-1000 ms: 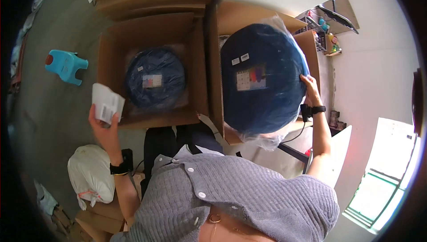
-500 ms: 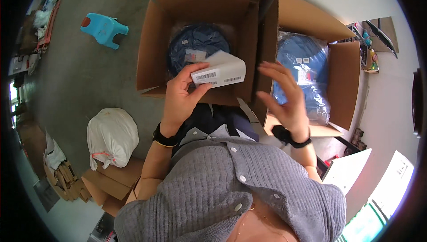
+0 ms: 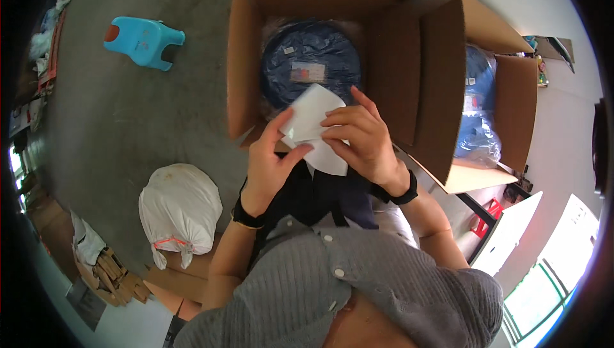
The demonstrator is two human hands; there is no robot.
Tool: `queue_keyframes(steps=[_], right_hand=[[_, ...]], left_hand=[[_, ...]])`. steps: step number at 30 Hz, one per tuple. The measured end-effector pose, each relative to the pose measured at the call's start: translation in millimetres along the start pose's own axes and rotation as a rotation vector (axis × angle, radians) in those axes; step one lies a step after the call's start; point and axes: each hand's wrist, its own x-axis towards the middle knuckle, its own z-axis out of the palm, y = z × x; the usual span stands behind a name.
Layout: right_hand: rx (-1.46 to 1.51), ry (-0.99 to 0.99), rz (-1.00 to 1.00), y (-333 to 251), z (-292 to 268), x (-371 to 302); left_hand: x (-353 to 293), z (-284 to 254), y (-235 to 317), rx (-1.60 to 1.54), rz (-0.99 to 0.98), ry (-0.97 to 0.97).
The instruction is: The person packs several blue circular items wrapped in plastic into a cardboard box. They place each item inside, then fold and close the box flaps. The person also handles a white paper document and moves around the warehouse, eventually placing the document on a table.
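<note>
In the open middle carton (image 3: pixel 245 60), whose right wall (image 3: pixel 395 70) stands between me and the right carton (image 3: pixel 515 111), I see a plastic-wrapped round navy pack (image 3: pixel 313 47). Leftward: a tied white sack (image 3: pixel 180 204), a blue stool (image 3: pixel 146 42). Near the carton's closest edge, my left hand (image 3: pixel 270 170) and narrowly curled right hand (image 3: pixel 372 146) pinch white paper sheets (image 3: pixel 312 112), probably light, limp, slick, easily creased; edges are the best hold.
</note>
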Motion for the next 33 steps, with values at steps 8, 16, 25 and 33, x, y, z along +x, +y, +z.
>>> queue_keyframes(steps=[8,16,25,33], right_hand=[[0.533,0.085,0.841,274.3,95.6,-4.9],[0.050,-0.169,0.849,639.9,293.7,-46.3],[0.357,-0.103,0.739,724.3,385.2,4.7],[0.345,-0.127,0.790,719.0,378.3,9.0]], left_hand=[[-10.5,-17.9,-202.6,0.394,-0.137,-0.044],[-26.0,42.7,-330.9,0.846,-0.224,-0.151],[-59.2,55.4,-347.5,0.840,-0.252,0.005],[-62.2,58.4,-347.5,0.848,-0.228,0.073]])
